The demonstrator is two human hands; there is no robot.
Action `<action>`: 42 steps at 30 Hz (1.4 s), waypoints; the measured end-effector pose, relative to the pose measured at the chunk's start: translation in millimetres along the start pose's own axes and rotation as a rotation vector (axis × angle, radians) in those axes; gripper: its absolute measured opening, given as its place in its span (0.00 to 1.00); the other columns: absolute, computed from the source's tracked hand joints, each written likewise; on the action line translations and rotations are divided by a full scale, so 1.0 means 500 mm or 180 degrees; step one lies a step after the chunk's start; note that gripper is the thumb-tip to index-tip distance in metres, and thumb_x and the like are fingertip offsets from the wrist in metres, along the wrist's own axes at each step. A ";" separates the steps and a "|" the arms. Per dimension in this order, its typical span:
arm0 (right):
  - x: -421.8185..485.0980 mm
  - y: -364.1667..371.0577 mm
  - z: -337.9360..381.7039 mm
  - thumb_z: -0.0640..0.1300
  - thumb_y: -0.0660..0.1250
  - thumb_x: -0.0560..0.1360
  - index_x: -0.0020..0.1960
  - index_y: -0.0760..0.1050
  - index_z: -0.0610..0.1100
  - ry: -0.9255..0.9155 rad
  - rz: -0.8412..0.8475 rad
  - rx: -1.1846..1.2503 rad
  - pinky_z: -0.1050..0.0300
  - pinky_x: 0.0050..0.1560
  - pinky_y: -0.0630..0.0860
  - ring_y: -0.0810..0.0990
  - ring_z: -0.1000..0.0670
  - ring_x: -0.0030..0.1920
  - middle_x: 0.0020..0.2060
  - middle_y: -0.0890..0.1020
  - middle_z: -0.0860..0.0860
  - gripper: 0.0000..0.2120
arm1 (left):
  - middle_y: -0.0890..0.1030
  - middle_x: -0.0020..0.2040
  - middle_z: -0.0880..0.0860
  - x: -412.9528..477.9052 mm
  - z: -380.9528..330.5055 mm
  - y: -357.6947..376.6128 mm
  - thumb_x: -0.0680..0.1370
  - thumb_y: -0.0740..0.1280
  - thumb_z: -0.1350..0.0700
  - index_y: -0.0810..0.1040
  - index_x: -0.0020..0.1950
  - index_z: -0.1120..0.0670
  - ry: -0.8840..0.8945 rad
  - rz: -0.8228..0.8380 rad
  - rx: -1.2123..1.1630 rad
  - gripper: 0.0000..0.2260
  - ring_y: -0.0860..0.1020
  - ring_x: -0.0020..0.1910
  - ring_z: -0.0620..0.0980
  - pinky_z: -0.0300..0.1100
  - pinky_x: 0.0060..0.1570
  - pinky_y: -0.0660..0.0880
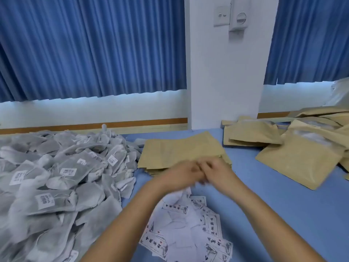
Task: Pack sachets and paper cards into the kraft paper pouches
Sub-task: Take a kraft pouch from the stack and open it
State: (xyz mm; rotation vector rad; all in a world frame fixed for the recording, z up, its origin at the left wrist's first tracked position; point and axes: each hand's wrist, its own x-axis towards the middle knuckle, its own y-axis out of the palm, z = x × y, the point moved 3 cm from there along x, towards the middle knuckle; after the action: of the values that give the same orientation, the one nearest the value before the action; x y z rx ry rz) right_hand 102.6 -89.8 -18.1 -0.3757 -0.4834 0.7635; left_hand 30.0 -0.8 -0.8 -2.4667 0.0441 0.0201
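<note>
Left hand [181,173] and right hand [217,171] meet, motion-blurred, over the near edge of the flat stack of brown kraft paper pouches [179,148]; whether they grip anything cannot be told. White printed paper cards [188,224] lie scattered between the forearms. Open blue tabletop [283,214] lies near right. A heap of grey mesh sachets [56,176] crowds the left; filled kraft pouches [302,157] pile far right.

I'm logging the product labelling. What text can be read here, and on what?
"中国", then two characters too blurred to be sure: paper cards.
Barcode labels on the sachets: print too small to read.
Kraft paper pouches: no text visible.
</note>
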 end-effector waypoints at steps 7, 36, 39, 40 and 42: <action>0.159 -0.053 -0.210 0.47 0.63 0.78 0.59 0.72 0.34 0.1549 -0.1291 -0.1808 0.52 0.58 0.68 0.70 0.40 0.61 0.59 0.73 0.38 0.17 | 0.64 0.73 0.52 0.145 0.226 -0.031 0.79 0.60 0.57 0.59 0.75 0.56 -0.1157 -0.0875 0.2698 0.24 0.61 0.72 0.51 0.50 0.68 0.61; -0.065 0.151 -0.107 0.50 0.68 0.74 0.55 0.77 0.48 -0.0883 -0.0452 0.0181 0.61 0.52 0.73 0.76 0.57 0.53 0.53 0.77 0.56 0.11 | 0.70 0.25 0.40 -0.093 0.170 0.053 0.79 0.65 0.60 0.70 0.34 0.53 0.0180 -0.4387 -0.0691 0.14 0.69 0.28 0.40 0.27 0.29 0.65; -0.062 0.171 -0.106 0.58 0.68 0.72 0.70 0.66 0.60 -0.0645 -0.0126 0.1141 0.62 0.62 0.73 0.73 0.59 0.64 0.65 0.72 0.63 0.27 | 0.78 0.48 0.42 -0.097 0.171 0.056 0.70 0.61 0.73 0.79 0.55 0.59 0.0709 -0.3732 0.1190 0.18 0.74 0.46 0.38 0.25 0.42 0.69; -0.062 0.178 -0.103 0.59 0.68 0.72 0.71 0.64 0.58 -0.0650 -0.0080 0.1316 0.61 0.63 0.72 0.72 0.59 0.65 0.65 0.72 0.63 0.29 | 0.77 0.56 0.47 -0.086 0.176 0.063 0.68 0.61 0.75 0.78 0.62 0.58 0.0731 -0.3311 0.1544 0.25 0.75 0.52 0.43 0.31 0.44 0.73; -0.063 0.182 -0.108 0.56 0.67 0.74 0.70 0.65 0.53 -0.0522 -0.0194 0.1581 0.58 0.63 0.73 0.74 0.58 0.64 0.62 0.76 0.61 0.27 | 0.74 0.64 0.53 -0.073 0.177 0.073 0.70 0.63 0.74 0.73 0.69 0.56 0.0680 -0.2827 0.1705 0.30 0.75 0.58 0.50 0.44 0.43 0.78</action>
State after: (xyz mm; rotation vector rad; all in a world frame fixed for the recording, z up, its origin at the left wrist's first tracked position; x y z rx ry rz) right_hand 61.0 -60.2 -115.7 0.1646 -0.4385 0.8292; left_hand -7.9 27.2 -91.6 -1.7625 -0.8351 -0.5590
